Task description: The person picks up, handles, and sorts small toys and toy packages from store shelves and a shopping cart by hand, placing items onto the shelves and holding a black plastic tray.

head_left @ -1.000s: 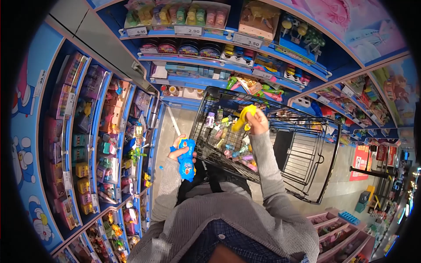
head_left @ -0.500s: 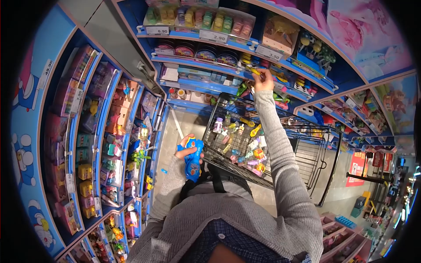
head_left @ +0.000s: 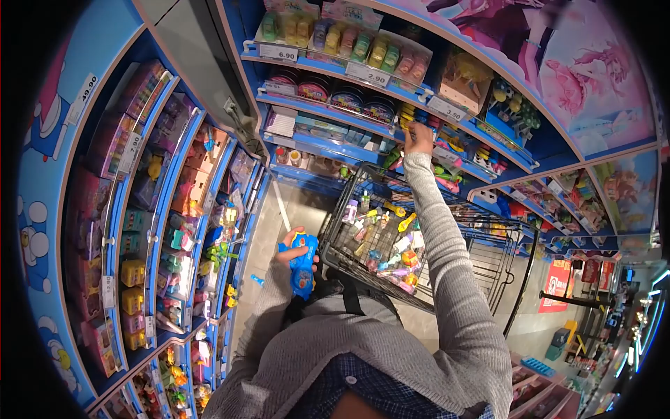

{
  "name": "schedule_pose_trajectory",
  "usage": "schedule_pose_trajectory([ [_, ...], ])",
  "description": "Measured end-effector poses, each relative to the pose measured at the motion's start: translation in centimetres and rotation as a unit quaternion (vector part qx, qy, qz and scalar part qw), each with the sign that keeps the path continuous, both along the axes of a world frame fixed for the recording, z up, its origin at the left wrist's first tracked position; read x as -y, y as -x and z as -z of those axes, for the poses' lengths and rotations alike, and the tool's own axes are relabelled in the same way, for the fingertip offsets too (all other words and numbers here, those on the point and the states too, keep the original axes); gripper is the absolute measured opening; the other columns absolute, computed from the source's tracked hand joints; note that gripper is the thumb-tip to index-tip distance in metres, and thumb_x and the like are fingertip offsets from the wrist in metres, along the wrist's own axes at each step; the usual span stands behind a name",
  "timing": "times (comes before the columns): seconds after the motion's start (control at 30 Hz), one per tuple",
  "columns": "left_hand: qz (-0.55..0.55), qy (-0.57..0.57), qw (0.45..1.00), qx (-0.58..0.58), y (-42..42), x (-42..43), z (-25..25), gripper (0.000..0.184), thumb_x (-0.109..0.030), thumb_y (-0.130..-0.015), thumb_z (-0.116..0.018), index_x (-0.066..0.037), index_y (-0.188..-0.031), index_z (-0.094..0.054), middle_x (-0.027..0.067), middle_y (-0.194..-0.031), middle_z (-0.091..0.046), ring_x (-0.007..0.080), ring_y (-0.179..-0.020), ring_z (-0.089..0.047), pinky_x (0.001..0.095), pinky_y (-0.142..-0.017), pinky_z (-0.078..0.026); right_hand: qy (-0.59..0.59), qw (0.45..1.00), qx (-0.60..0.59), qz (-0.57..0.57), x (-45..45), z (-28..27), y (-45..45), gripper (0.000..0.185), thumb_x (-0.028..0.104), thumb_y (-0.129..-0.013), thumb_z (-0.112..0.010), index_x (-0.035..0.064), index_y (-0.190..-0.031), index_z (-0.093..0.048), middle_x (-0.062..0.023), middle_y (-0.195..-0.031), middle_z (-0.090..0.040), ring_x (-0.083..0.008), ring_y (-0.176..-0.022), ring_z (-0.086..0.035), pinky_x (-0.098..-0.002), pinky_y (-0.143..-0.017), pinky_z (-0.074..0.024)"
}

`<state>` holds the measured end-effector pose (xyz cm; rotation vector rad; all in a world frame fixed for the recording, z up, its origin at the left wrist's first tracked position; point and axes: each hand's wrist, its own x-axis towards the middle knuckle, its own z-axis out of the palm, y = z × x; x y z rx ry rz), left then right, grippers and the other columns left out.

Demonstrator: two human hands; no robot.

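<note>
My left hand [head_left: 296, 249] is wrapped around a bright blue plastic toy [head_left: 302, 269] with orange and yellow markings, held low in front of my body. At the shelf, my right hand [head_left: 419, 139] reaches in with bent fingers, right beside some small yellow toys [head_left: 407, 116]. Its fingertips are partly hidden, so what they grip cannot be made out. Beneath my right forearm stands a black wire shopping cart [head_left: 335, 241]. Inside it lie several small toys and bottles, among them a yellow spoon-shaped piece [head_left: 407, 222] and a purple-and-white bottle [head_left: 350, 211].
Blue shelves [head_left: 335, 65] with price tags and packaged toys rise in front. More toy shelves [head_left: 143, 167] line the left side. A small blue piece [head_left: 257, 280] shows by my left sleeve. A pink display unit [head_left: 537, 398] stands at the lower right.
My right hand has moved slightly down, from the shelf edge to beside the yellow toys. My left hand with the blue toy has shifted a little left and down. The view has tilted slightly.
</note>
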<state>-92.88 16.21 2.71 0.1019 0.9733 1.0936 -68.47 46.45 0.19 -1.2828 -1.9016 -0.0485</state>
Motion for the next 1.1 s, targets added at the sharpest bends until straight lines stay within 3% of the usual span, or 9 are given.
schedule_pose_trajectory([
  [0.17, -0.027, 0.006, 0.999, -0.019, -0.4, 0.0, -0.8, 0.052, -0.006, -0.074, -0.051, -0.01, -0.121, -0.031, 0.0134, -0.095, -0.051, 0.0214, -0.069, -0.057, 0.0325, -0.056, -0.05, -0.005, 1.0, 0.021, 0.0, -0.3, -0.6, 0.6, 0.016, 0.002, -0.067, -0.06, 0.0055, -0.083, -0.058, -0.0103, -0.08, -0.055, -0.0271, -0.078, -0.049, -0.0346, -0.07, -0.041],
  [0.23, -0.027, 0.01, 1.0, -0.009, -0.4, 0.0, -0.4, 0.052, -0.007, -0.073, -0.052, -0.012, -0.121, -0.032, 0.0123, -0.093, -0.052, 0.0211, -0.067, -0.057, 0.0318, -0.055, -0.05, 0.071, 0.997, 0.035, 0.017, -0.7, -0.7, 0.8, 0.017, 0.004, -0.068, -0.061, 0.0045, -0.086, -0.058, -0.011, -0.08, -0.056, -0.0274, -0.076, -0.052, -0.0344, -0.069, -0.0424],
  [0.33, -0.021, 0.037, 0.999, 0.011, -0.2, 0.0, -1.6, 0.052, -0.007, -0.073, -0.052, -0.013, -0.121, -0.032, 0.0123, -0.091, -0.053, 0.0211, -0.064, -0.057, 0.0316, -0.053, -0.049, 0.029, 0.999, -0.044, 0.003, -1.8, -1.0, 1.3, 0.016, 0.006, -0.07, -0.061, 0.004, -0.085, -0.059, -0.013, -0.08, -0.057, -0.0294, -0.078, -0.053, -0.0358, -0.07, -0.0427],
  [0.5, -0.039, 0.027, 0.999, 0.013, -0.2, 0.3, -1.4, 0.053, -0.007, -0.073, -0.053, -0.014, -0.12, -0.032, 0.0122, -0.088, -0.053, 0.0211, -0.061, -0.056, 0.0315, -0.052, -0.048, 0.038, 0.999, -0.026, 0.001, -3.0, 0.0, 0.4, 0.011, 0.01, -0.073, -0.059, 0.0038, -0.083, -0.06, -0.014, -0.08, -0.058, -0.0296, -0.078, -0.055, -0.0357, -0.069, -0.0437],
  [0.6, -0.044, 0.022, 0.999, 0.018, -0.2, 0.3, -0.9, 0.052, -0.008, -0.073, -0.054, -0.014, -0.12, -0.032, 0.0121, -0.087, -0.054, 0.0217, -0.061, -0.056, 0.0315, -0.051, -0.048, 0.166, 0.982, -0.055, 0.077, -3.4, 1.2, -0.1, 0.007, 0.008, -0.074, -0.057, 0.0034, -0.079, -0.058, -0.0141, -0.077, -0.057, -0.0304, -0.074, -0.055, -0.0364, -0.065, -0.0441],
  [0.7, -0.043, 0.011, 0.999, 0.017, -0.3, 0.0, -0.5, 0.052, -0.008, -0.073, -0.053, -0.013, -0.12, -0.032, 0.0122, -0.088, -0.054, 0.0225, -0.062, -0.057, 0.0316, -0.051, -0.048, 0.051, 0.993, -0.02, 0.103, -2.5, 0.6, 0.1, 0.007, 0.008, -0.072, -0.059, 0.0029, -0.077, -0.059, -0.013, -0.072, -0.058, -0.0266, -0.067, -0.058, -0.0328, -0.064, -0.0456],
  [0.77, -0.045, 0.006, 0.999, 0.012, -0.5, -0.1, -0.2, 0.053, -0.008, -0.072, -0.053, -0.012, -0.12, -0.032, 0.0125, -0.089, -0.053, 0.023, -0.064, -0.057, 0.0317, -0.05, -0.048, 0.082, 0.989, -0.093, 0.081, -2.9, 0.6, 0.4, 0.011, 0.007, -0.071, -0.061, 0.0028, -0.08, -0.057, -0.0103, -0.069, -0.051, -0.0279, -0.061, -0.053, -0.0359, -0.061, -0.0435],
  [0.93, -0.029, -0.03, 0.999, 0.023, -1.2, -0.8, 0.5, 0.06, -0.009, -0.069, -0.053, -0.008, -0.124, -0.028, 0.0159, -0.101, -0.052, 0.0239, -0.069, -0.058, 0.031, -0.053, -0.05, 0.215, 0.963, -0.061, 0.149, -4.3, 0.4, 0.7, 0.021, 0.015, -0.066, -0.069, 0.0006, -0.077, -0.059, -0.0104, -0.075, -0.061, -0.0197, -0.068, -0.059, -0.03, -0.066, -0.0459],
  [1.1, 0.006, -0.042, 0.999, 0.019, -1.8, -1.7, -1.4, 0.061, -0.009, -0.07, -0.053, -0.007, -0.125, -0.026, 0.0171, -0.103, -0.052, 0.0249, -0.072, -0.059, 0.031, -0.056, -0.05, 0.282, 0.938, -0.09, 0.178, -4.9, 0.3, 0.5, 0.025, 0.016, -0.062, -0.072, 0.0012, -0.078, -0.059, -0.0086, -0.075, -0.061, -0.0183, -0.068, -0.059, -0.0288, -0.067, -0.0458],
])
